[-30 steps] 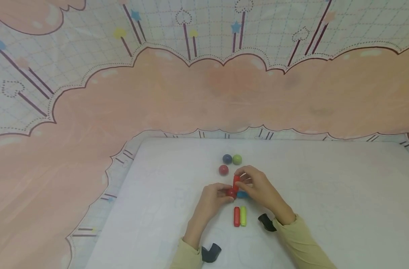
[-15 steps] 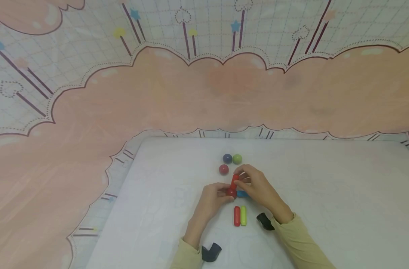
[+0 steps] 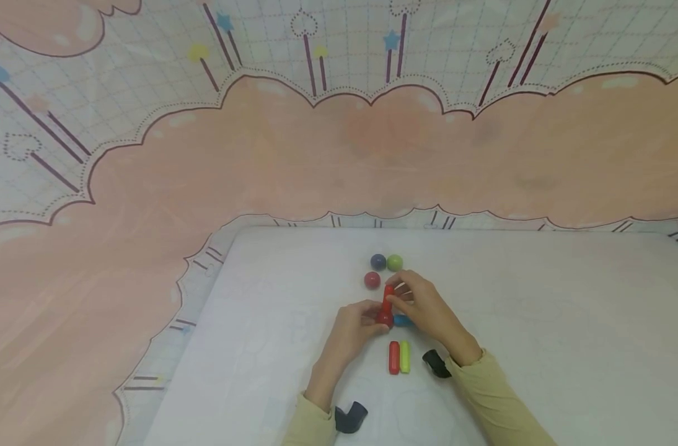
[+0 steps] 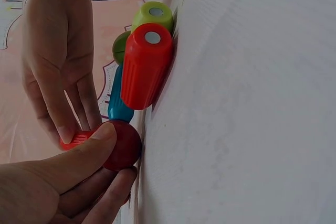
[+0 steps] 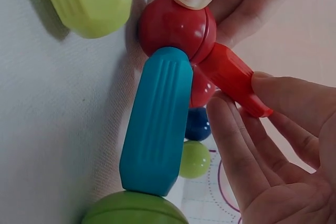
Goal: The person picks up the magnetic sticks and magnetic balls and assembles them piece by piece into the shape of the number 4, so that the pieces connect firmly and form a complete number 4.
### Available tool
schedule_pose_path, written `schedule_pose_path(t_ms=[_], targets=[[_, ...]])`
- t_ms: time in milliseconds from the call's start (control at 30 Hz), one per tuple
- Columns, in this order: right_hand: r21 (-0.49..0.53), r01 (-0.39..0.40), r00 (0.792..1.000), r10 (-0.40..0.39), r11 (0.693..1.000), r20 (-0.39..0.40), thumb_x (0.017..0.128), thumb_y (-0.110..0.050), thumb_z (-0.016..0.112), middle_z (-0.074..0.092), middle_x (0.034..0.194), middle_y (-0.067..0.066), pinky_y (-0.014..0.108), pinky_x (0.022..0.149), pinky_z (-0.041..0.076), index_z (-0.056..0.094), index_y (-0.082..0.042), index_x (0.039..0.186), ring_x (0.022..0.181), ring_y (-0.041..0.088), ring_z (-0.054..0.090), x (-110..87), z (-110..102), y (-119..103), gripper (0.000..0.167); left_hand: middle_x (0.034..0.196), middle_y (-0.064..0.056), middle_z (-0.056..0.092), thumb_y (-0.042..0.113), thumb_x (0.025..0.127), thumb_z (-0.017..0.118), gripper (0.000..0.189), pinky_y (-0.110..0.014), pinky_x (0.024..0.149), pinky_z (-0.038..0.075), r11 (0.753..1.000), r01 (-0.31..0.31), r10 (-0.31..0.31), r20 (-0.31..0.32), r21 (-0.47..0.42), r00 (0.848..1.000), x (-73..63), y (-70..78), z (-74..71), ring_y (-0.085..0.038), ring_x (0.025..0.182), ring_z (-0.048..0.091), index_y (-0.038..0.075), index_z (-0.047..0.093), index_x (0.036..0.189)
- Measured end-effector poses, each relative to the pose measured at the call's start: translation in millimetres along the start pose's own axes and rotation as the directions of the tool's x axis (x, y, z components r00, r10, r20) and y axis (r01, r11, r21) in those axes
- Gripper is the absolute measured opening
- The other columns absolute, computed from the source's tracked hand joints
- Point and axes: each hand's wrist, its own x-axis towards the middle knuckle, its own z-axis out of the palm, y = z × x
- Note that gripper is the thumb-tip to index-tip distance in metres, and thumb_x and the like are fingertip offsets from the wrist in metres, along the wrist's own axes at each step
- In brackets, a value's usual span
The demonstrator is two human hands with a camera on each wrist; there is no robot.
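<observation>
Just tipped red stick (image 5: 229, 74) onto red ball (image 5: 170, 27), pinching stick with right fingers (image 5: 239, 161), ball with left fingers (image 4: 113, 195); apparently joined now.

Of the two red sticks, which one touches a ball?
The raised red stick, its end against the held red ball; the other red stick lies on the table beside the yellow stick, touching no ball.

The held red ball (image 5: 170, 27) looks like smooth, glossy plastic; the blue rod (image 5: 156, 124) and pinched red rod (image 5: 229, 72), grooved plastic with a softer sheen. A smooth metallic disc (image 4: 153, 37) sits in the loose red rod (image 4: 146, 72). The tabletop (image 3: 540, 322) appears matt, finely textured cloth; the sleeves (image 3: 497, 396), creased fabric.
</observation>
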Motion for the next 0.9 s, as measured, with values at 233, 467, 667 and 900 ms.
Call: schedule_pose_path(t_ms=[233, 467, 667, 900], targets=[[-0.007, -0.015, 1.000, 0.015, 1.000, -0.004, 0.090, -0.006, 0.072, 0.065, 0.111, 0.010, 0.043, 0.089, 0.058, 0.061, -0.005, 0.114, 0.100, 0.027, 0.068, 2.2, 1.7, -0.3, 0.026, 0.114, -0.010, 0.072, 0.012, 0.081, 0.081, 0.045, -0.028, 0.087, 0.058, 1.000, -0.010, 0.010, -0.004, -0.002, 1.000, 0.0, 1.8, 0.1, -0.020, 0.099, 0.072, 0.006, 0.067, 0.123], [-0.004, -0.037, 0.999, 0.037, 0.999, 0.000, 0.088, -0.004, 0.073, 0.065, 0.113, 0.013, 0.043, 0.088, 0.058, 0.061, -0.002, 0.117, 0.101, 0.029, 0.068, 3.8, 3.8, 1.7, 0.031, 0.114, -0.012, 0.072, 0.010, 0.080, 0.081, 0.045, -0.028, 0.086, 0.058, 0.999, -0.006, 0.005, -0.014, -0.034, 1.000, -0.3, 1.1, 0.6, -0.021, 0.098, 0.073, 0.007, 0.062, 0.120], [0.003, -0.058, 0.998, 0.058, 0.998, 0.011, 0.088, -0.004, 0.073, 0.065, 0.116, 0.015, 0.042, 0.088, 0.058, 0.061, 0.000, 0.122, 0.101, 0.030, 0.068, 4.1, 6.4, 4.0, 0.036, 0.112, -0.011, 0.073, 0.009, 0.080, 0.081, 0.041, -0.029, 0.085, 0.059, 0.999, -0.012, 0.012, -0.022, -0.036, 1.000, -0.6, 0.4, 1.1, -0.020, 0.095, 0.073, 0.010, 0.060, 0.115], [-0.003, -0.062, 0.998, 0.062, 0.998, 0.023, 0.088, -0.004, 0.073, 0.065, 0.116, 0.015, 0.041, 0.087, 0.059, 0.061, 0.000, 0.125, 0.100, 0.029, 0.069, 4.6, 8.0, 7.0, 0.039, 0.110, -0.005, 0.073, 0.007, 0.081, 0.080, 0.035, -0.029, 0.088, 0.058, 0.998, -0.047, 0.047, -0.010, -0.034, 0.999, -1.8, 0.7, 0.5, -0.017, 0.095, 0.073, 0.013, 0.068, 0.114]])
